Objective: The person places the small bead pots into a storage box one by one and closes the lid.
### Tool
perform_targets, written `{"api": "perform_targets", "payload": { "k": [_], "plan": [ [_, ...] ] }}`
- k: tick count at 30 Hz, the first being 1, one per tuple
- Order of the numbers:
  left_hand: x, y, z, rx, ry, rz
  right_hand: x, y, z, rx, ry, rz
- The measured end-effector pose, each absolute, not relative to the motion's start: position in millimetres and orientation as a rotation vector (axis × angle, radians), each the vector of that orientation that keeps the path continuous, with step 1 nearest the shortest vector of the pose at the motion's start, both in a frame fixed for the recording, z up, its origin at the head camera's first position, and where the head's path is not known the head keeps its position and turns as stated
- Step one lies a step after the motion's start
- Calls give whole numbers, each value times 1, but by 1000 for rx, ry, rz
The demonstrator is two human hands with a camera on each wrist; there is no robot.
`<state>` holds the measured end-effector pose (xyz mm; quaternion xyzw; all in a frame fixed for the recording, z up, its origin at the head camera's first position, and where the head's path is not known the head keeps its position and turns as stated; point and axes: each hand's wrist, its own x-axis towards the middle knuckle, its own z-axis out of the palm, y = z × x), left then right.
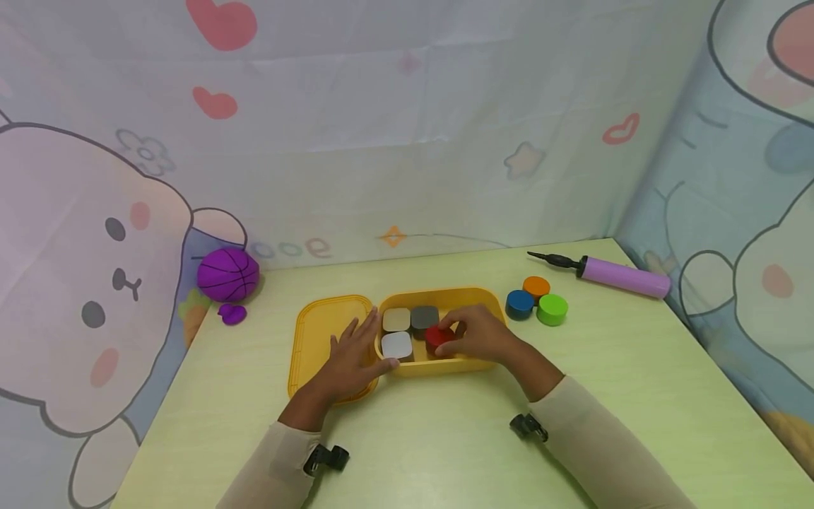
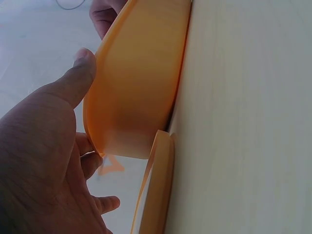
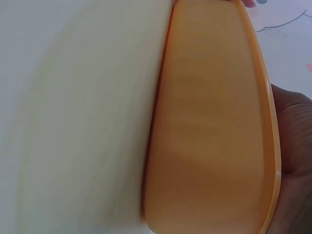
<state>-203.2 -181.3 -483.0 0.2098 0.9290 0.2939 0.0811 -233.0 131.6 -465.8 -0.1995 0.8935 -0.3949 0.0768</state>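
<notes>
A yellow box (image 1: 467,365) stands on the table with several small containers in it. At its left end are a cream square one (image 1: 397,319), a dark grey one (image 1: 424,318) and a white one (image 1: 397,346). My right hand (image 1: 480,334) reaches into the box and pinches a red round container (image 1: 437,338) beside the white one. In the right wrist view the box wall (image 3: 209,117) hides the fingers. My left hand (image 1: 351,360), fingers spread, touches the box's left end, its thumb at the rim in the left wrist view. Under that hand lies the yellow lid (image 1: 318,346).
Right of the box sit a blue container (image 1: 520,305), an orange one (image 1: 536,286) and a green one (image 1: 552,309). Behind them lies a purple hand pump (image 1: 623,276). A purple ball (image 1: 227,274) and a purple rubber duck (image 1: 232,314) are at the far left.
</notes>
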Motion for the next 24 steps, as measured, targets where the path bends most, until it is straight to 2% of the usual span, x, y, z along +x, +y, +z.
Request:
{"api": "perform_targets", "payload": {
  "k": [14,24],
  "plan": [
    [-202,-181,-481,632,2770,895,-234,131,-472,-667,2649,-1137],
    [-202,-181,-481,634,2767,892,-234,133,-471,-612,2587,-1236]
  ]
}}
